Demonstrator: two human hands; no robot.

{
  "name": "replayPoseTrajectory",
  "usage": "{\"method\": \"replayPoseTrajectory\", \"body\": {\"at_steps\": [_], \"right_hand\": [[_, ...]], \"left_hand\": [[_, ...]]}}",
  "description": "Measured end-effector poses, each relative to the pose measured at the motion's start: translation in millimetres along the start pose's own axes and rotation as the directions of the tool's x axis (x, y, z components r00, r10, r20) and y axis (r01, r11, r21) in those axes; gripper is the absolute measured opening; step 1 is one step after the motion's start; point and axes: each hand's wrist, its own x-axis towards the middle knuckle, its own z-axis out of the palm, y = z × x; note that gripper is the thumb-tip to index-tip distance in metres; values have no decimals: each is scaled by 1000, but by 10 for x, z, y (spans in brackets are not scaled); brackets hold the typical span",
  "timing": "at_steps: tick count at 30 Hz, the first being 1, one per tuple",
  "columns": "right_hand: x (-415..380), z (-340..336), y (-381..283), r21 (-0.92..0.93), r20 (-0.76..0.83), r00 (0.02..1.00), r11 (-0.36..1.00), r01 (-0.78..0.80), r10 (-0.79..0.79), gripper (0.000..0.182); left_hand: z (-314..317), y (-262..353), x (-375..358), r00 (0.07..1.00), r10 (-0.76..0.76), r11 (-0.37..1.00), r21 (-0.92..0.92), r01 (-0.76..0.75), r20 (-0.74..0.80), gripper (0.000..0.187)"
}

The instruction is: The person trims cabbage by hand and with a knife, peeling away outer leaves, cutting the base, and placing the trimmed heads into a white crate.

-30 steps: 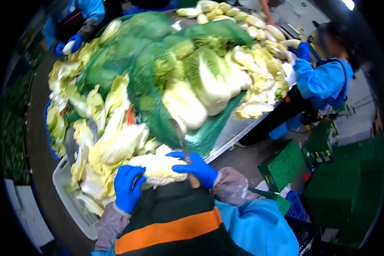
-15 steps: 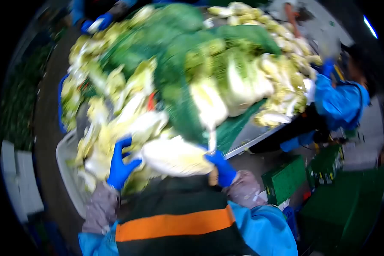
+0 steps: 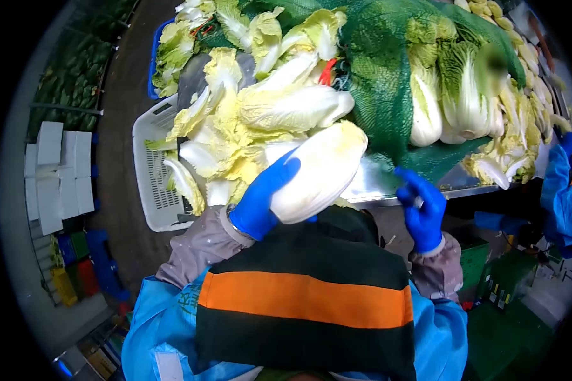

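Note:
My left hand (image 3: 262, 200), in a blue glove, grips a trimmed napa cabbage (image 3: 321, 171), its pale base low and its yellowish end up to the right. To the right, apart from the cabbage, is my blue-gloved right hand (image 3: 422, 209). Its fingers are curled, with the index finger stretched further out; a small pale bit shows between them, too little to name. Loose cabbage leaves (image 3: 216, 136) are heaped just beyond my left hand. Whole napa cabbages (image 3: 467, 95) lie on a green mesh sack (image 3: 378, 82) beyond my right hand.
A white plastic basket (image 3: 147, 171) stands at the left, partly under the leaves. A metal table edge (image 3: 388, 202) runs in front of me. More trimmed leaves (image 3: 502, 152) lie at the right, near a co-worker's blue sleeve (image 3: 560, 197). White boxes (image 3: 58, 178) are stacked far left.
The view has swung rightward and down. The cabbage, earlier lying level between both hands, is now tilted up in my left hand. My right hand has come away from it.

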Motion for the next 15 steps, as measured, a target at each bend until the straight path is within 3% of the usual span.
{"method": "replayPoseTrajectory", "body": {"at_steps": [2,8,15], "right_hand": [[-38,19,-242,-100,230,969,989,111,-86,36],[-42,320,-225,-91,268,943,970,227,-196,35],[-32,497,-243,-127,279,951,977,173,-132,29]], "left_hand": [[-10,41,-24,998,10,994,-106,-16,-56,49],[-172,0,13,987,38,996,-73,-50,-155,47],[-246,7,28,987,-15,991,-134,-7,-158,48]]}}
